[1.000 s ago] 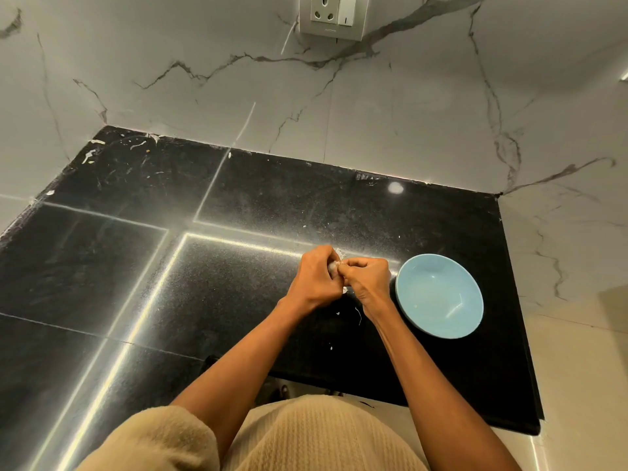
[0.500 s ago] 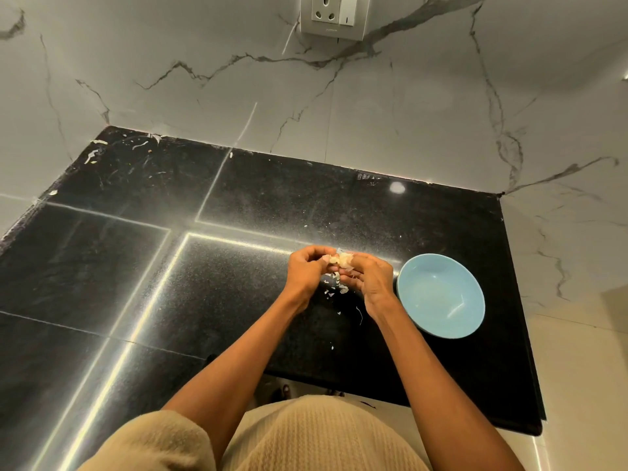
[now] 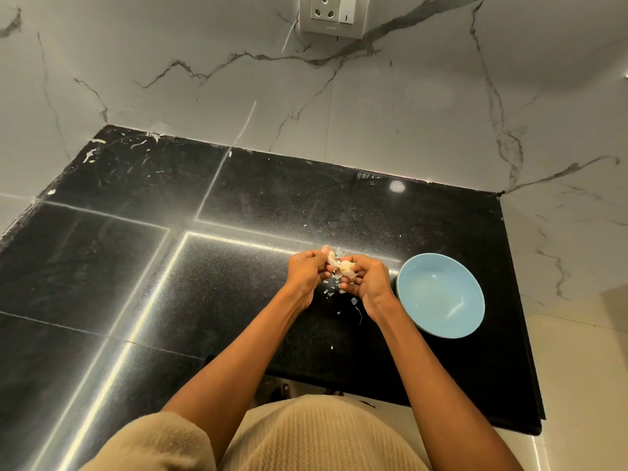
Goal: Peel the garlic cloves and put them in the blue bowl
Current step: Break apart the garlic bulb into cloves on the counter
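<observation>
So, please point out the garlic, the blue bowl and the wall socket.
garlic [image 3: 345, 265], head view, pale flesh between both hands.
blue bowl [image 3: 440, 295], head view, bare inner floor.
wall socket [image 3: 334, 11], head view, middle of its plate.

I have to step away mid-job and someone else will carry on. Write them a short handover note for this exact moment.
Left hand and right hand: both pinch the garlic between them, just above the counter, left of the bowl.
Skin flakes lie on the counter under the hands.
Done: peeling is under way; some skin is off.
Left: the bowl looks empty. Finish peeling, drop the cloves in. How many cloves remain cannot be told.
</observation>
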Available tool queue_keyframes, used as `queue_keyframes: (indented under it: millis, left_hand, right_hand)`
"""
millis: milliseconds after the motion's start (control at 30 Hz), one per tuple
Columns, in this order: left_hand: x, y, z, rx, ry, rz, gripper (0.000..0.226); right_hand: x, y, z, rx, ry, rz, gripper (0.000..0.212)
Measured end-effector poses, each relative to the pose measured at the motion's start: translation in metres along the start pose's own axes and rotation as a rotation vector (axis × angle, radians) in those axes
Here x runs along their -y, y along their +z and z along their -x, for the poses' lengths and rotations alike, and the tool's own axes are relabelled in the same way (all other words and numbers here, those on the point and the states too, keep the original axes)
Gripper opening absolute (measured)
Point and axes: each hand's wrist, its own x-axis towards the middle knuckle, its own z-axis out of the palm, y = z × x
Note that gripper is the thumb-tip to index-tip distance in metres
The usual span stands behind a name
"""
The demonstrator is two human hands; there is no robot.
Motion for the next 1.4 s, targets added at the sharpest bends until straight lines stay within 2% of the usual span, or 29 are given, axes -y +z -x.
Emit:
queue_keyframes:
  millis: [200,400,533,667,800,967,1133,1400]
  left_hand:
    - [-0.001,-0.001,0.002,-0.007,0.06,-0.171,0.012]
    - [-0.005,0.001,0.005,-0.04,0.058,-0.18,0.01]
    - [-0.003,-0.001,0.003,-0.11,0.065,-0.131,0.01]
    - [-0.003,-0.003,0.003,-0.085,0.106,-0.211,0.008]
    - [-0.003,-0.001,0.005,-0.061,0.15,-0.313,0.008]
    - [-0.005,-0.002,0.002,-0.12,0.128,-0.244,0.023]
    - [-0.004,-0.002,0.004,-0.045,0.117,-0.238,0.016]
    - [-0.014,0.001,0.009,0.012,0.063,-0.054,0.007]
  right_hand:
    - [0.005,0.001,0.002,0.067,-0.082,0.192,0.025]
    - [-0.004,0.0,-0.008,0.039,-0.168,0.321,0.004]
    - [-0.002,-0.003,-0.011,-0.003,-0.162,0.36,0.014]
    - [0.0,-0.003,-0.009,-0.017,-0.178,0.389,0.023]
    - [0.0,-0.001,-0.011,0.008,-0.242,0.416,0.015]
    - [-0.001,-0.003,-0.011,0.056,-0.322,0.445,0.007]
    - [-0.004,-0.004,-0.014,0.03,-0.306,0.446,0.004]
    - [-0.005,-0.007,-0.01,0.121,-0.288,0.296,0.008]
